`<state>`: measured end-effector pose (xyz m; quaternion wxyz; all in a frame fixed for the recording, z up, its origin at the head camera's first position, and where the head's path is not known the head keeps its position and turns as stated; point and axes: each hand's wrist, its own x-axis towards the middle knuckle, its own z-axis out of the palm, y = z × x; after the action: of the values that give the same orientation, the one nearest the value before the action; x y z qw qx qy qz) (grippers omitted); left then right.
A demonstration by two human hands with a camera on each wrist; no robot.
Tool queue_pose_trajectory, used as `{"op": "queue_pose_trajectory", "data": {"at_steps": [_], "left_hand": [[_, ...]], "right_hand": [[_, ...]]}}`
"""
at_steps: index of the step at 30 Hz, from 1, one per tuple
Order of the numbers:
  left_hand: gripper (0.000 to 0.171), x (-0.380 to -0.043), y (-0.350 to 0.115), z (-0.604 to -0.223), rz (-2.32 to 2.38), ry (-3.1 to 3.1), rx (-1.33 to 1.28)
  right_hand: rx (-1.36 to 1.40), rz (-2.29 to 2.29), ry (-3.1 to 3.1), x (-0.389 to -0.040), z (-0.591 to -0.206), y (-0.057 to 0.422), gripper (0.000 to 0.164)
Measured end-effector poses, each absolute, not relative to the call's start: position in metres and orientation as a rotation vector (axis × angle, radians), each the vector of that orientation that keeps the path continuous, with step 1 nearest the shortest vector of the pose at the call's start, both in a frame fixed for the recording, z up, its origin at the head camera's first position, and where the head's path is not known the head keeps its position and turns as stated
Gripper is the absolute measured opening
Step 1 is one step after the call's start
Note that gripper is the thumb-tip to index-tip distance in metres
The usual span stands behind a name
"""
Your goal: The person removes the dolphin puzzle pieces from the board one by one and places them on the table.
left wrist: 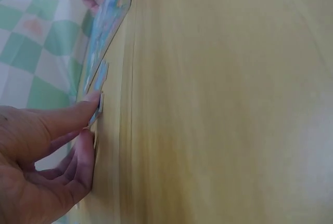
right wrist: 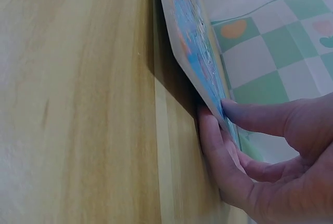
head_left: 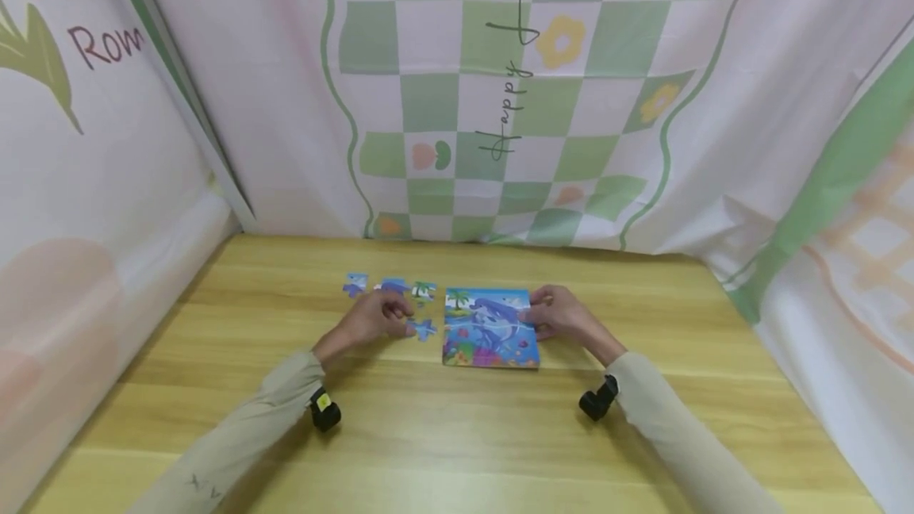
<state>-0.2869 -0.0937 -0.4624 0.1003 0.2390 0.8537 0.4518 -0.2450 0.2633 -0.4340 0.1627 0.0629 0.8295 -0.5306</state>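
A square jigsaw puzzle board (head_left: 491, 328) with a dolphin picture is near the middle of the table. My right hand (head_left: 564, 314) holds its right edge; the right wrist view shows the thumb on top and fingers beneath, the near edge slightly raised off the wood. To the board's left, my left hand (head_left: 371, 319) pinches a blue jigsaw piece (head_left: 424, 329) between thumb and finger. In the left wrist view that piece (left wrist: 97, 108) is seen edge-on, partly hidden by the thumb.
Loose jigsaw pieces lie behind the left hand: a blue and white one (head_left: 355, 284), a blue-purple one (head_left: 393, 284) partly covered by the hand, and one with a palm tree (head_left: 424, 290). Printed curtains (head_left: 493, 101) rise behind the wooden table (head_left: 457, 435) and along its sides.
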Motion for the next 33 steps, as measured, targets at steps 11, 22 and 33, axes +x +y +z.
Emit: {"op": "queue_pose_trajectory", "data": {"at_steps": [11, 22, 33], "left_hand": [[0.033, -0.286, -0.091, -0.451, 1.35, 2.52, 0.593], [0.034, -0.277, -0.068, -0.429, 1.286, 2.582, 0.731], [0.024, -0.281, -0.013, -0.436, 1.236, 2.498, 0.941]], "right_hand": [[0.156, -1.477, 2.37, -0.251, -0.43, 0.262, 0.06], [0.185, -1.464, 2.389, -0.25, -0.429, 0.259, 0.07], [0.2, -1.413, 2.414, -0.243, -0.429, 0.254, 0.059]]}}
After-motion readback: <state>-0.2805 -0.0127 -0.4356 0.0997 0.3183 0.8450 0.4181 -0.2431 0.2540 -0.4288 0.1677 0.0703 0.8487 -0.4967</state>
